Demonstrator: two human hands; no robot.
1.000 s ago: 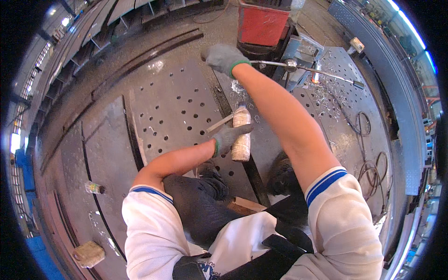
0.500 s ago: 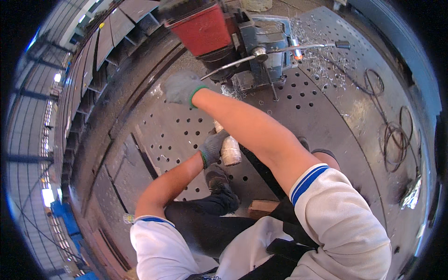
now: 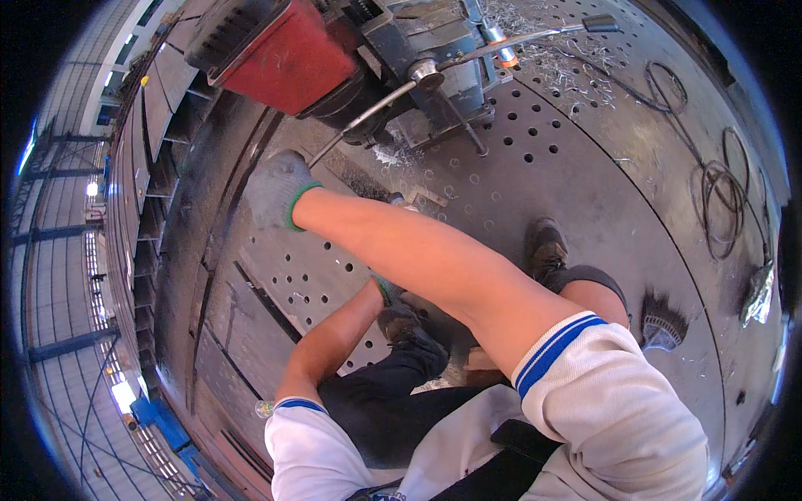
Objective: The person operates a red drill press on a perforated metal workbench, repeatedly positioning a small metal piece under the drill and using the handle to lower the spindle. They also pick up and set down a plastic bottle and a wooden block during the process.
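Observation:
My right hand [image 3: 280,190], in a grey glove with a green cuff, is closed round the end of a metal feed lever [image 3: 368,117] on a drill machine [image 3: 439,63]. Its fingers partly show over the lever's tip. My left hand [image 3: 391,292], also gloved, lies mostly behind my right forearm. Half a second ago it gripped a whitish, worn plastic bottle. Now only what looks like the bottle's top [image 3: 399,200] shows beyond the forearm; the rest and my left fingers are hidden. The drill's red bin-like housing [image 3: 288,63] stands left of the lever hub.
A perforated metal plate [image 3: 585,200] carries curled metal shavings [image 3: 568,71]. A black cable [image 3: 723,200] lies coiled at right. A brush [image 3: 662,326] rests beside my right knee. My boots [image 3: 547,246] stand on the plate, near a brown block [image 3: 482,359].
The view has shifted, and the drill sits higher and further left in it. My right hand stays at the lever's end. My right forearm now covers most of the bottle and my left hand.

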